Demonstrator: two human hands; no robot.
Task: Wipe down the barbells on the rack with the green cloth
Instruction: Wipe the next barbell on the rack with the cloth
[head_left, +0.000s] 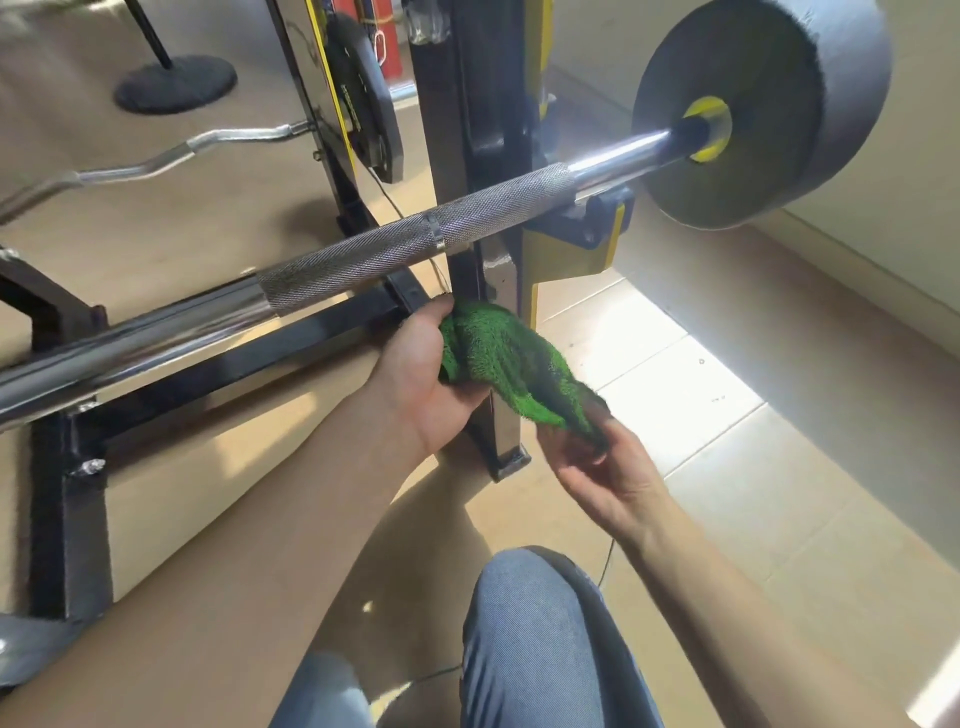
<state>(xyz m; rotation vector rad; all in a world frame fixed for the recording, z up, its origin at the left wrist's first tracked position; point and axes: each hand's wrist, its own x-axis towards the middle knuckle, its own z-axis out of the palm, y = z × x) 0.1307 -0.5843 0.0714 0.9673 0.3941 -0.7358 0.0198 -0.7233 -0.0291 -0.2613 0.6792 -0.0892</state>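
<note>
Below the bar, the green cloth (511, 371) hangs slack between both hands, clear of the metal; it looks soft, light and floppy, so it likely needs bunching or wrapping round the shaft to wipe well. The left hand (423, 387) has its fingers curled round one bunched end, a clenched grip on the fabric, while the right hand (610, 483) pinches the opposite corner. Just above sits the barbell (415, 241), its knurled section rough and likely to snag fibres, the chrome stretches slick. It rests on the rack (483, 156), carrying a heavy grey plate (763, 111). A curl bar (130, 166) lies beyond.
</note>
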